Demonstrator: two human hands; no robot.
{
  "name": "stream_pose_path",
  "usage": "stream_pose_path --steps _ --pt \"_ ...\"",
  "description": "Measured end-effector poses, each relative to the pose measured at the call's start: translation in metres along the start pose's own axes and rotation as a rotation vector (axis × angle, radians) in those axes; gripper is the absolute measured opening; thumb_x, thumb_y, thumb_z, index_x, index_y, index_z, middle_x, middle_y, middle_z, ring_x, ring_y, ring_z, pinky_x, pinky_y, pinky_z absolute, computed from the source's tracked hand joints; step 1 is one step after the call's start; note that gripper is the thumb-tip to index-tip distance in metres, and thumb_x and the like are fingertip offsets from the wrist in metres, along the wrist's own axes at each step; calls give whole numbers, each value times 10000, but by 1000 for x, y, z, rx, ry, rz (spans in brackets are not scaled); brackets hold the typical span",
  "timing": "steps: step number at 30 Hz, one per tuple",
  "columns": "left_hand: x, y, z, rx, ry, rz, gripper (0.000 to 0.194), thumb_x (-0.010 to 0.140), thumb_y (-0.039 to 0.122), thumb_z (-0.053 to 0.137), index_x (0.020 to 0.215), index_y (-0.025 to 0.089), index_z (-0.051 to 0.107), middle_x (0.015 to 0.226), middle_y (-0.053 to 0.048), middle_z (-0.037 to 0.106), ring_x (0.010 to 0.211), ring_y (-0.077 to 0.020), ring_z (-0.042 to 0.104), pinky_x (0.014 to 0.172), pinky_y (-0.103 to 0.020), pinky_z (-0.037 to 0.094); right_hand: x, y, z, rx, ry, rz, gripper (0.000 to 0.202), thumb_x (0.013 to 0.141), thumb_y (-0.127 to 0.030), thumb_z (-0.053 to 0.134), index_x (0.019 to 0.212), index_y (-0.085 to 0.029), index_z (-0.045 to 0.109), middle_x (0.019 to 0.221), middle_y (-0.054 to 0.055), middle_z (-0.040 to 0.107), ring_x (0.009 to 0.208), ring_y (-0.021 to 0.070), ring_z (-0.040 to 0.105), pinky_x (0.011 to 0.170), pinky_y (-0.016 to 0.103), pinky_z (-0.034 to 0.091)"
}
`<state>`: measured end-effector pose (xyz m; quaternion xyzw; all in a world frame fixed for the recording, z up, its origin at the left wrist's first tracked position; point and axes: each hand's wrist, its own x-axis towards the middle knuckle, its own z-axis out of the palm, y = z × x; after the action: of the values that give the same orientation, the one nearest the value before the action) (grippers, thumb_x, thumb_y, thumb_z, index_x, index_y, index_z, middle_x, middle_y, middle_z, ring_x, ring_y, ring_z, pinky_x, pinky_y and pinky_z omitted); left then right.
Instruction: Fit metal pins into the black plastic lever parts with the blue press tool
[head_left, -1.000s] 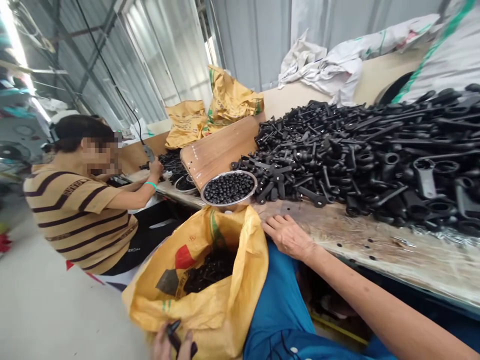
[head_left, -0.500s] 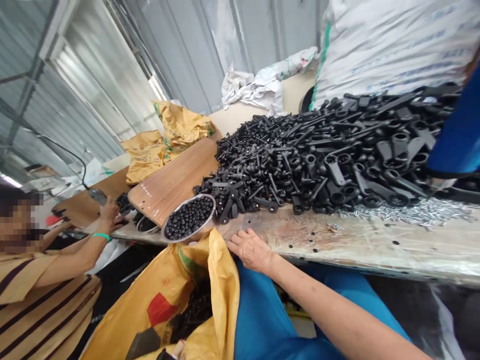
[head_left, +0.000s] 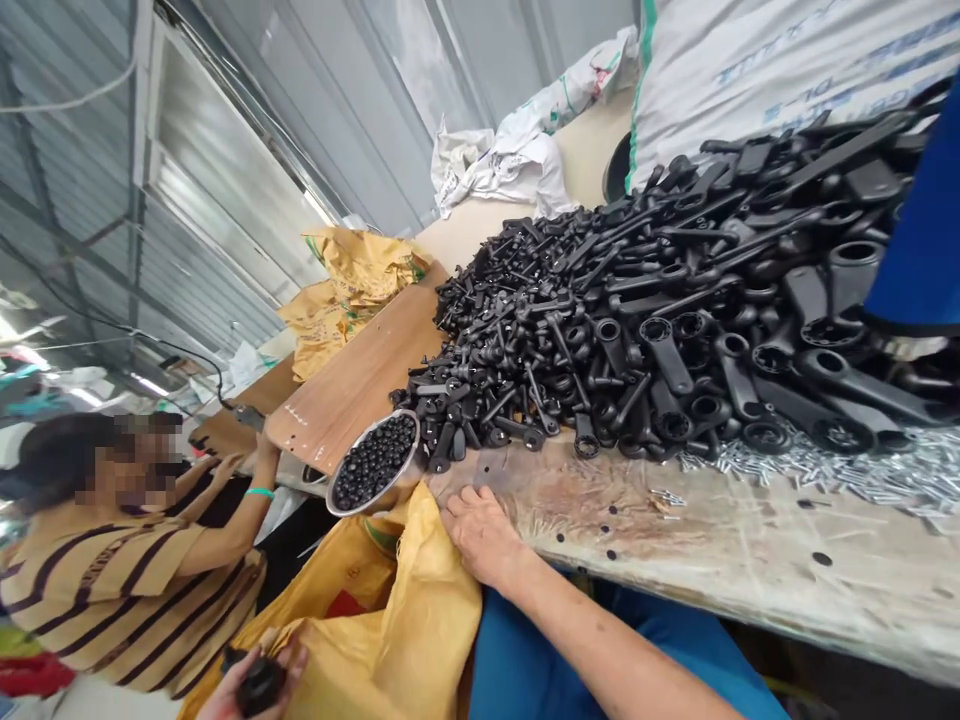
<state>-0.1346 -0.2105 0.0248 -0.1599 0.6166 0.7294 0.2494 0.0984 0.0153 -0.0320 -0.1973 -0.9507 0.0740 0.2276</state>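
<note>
At the bottom left, my left hand (head_left: 281, 675) is closed around a black part (head_left: 260, 686), over the edge of a yellow sack (head_left: 420, 600). My right hand (head_left: 480, 530) rests at the table edge (head_left: 585, 520) beside the sack's upper rim; its fingers are bent together, and whether they pinch the sack cannot be made out. A metal bowl (head_left: 411, 472) of small black round pieces stands just left of that hand. Behind both lies a large heap of black crank-like parts (head_left: 570, 330).
Silver pins (head_left: 847, 465) lie along the heap's front right. A wooden board (head_left: 367, 370) and yellow sacks (head_left: 352, 270) are at the back left. A person in a striped shirt (head_left: 150, 590) works at the left. A white sack (head_left: 750, 70) stands behind the heap.
My left hand has risen into fuller view with the black part in it. The view has shifted, and the yellow sack's mouth has folded over. My right hand stays near the same spot on the table edge.
</note>
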Motion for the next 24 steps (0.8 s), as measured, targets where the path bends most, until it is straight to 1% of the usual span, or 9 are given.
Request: stream_pose_path --steps 4,8,10,12,14,17,21,23,24 --pt "5 -7 16 -57 17 75 141 745 63 448 796 151 546 686 1 572 647 -176 581 625 -361 497 1 1 1 2 -1 5 213 867 -238 509 1052 -135 537 1060 65 545 977 208 525 825 418 440" --pt "6 -20 30 -108 -11 148 120 806 66 449 750 148 518 707 33 555 658 -122 563 648 -321 489 2 0 -1 -39 -16 -8 223 866 -252 514 1053 -134 538 1057 65 548 970 207 531 818 415 447" --pt "1 -28 32 -126 -35 172 132 827 73 433 753 149 511 730 35 556 663 -114 563 636 -304 489 3 0 -3 -69 -28 -19 219 866 -258 513 1047 -135 540 1040 61 553 957 203 537 811 412 452" --pt "-8 -36 28 -120 -89 180 125 830 76 430 793 145 527 769 12 580 679 -128 582 617 -306 495 4 -1 -5 -104 -43 -23 212 868 -257 511 1039 -136 542 1026 59 557 937 197 543 792 399 461" --pt "-21 -45 16 -99 -157 190 125 813 70 456 858 138 551 810 -24 610 710 -160 609 612 -319 504 5 -2 -6 -141 -58 -22 215 869 -259 510 1043 -137 540 1028 61 555 927 194 545 779 389 466" --pt "-40 -60 -17 -73 -194 213 171 793 71 493 941 130 555 861 -61 631 750 -187 628 610 -313 512 7 -3 -6 -190 -77 -23 239 867 -272 511 1066 -140 528 1057 67 541 941 199 537 785 392 460" --pt "-56 -94 -64 -62 -91 199 162 854 158 453 1002 143 517 821 -15 598 677 -125 597 522 -238 485 9 -3 -5 -225 -102 -41 231 863 -286 513 1039 -139 538 1056 64 535 951 202 523 800 397 440" --pt "-61 -117 -78 -57 -25 167 166 859 250 473 971 139 526 763 10 570 587 -88 550 476 -207 453 8 -1 -6 -221 -111 -57 212 854 -276 517 1016 -144 547 1033 58 537 938 202 515 783 386 429" --pt "-61 -129 -81 -54 0 144 184 855 288 481 944 136 535 758 14 565 558 -74 526 475 -206 450 9 1 -6 -214 -111 -68 206 839 -258 526 1011 -147 552 1024 57 538 932 209 507 764 379 420"
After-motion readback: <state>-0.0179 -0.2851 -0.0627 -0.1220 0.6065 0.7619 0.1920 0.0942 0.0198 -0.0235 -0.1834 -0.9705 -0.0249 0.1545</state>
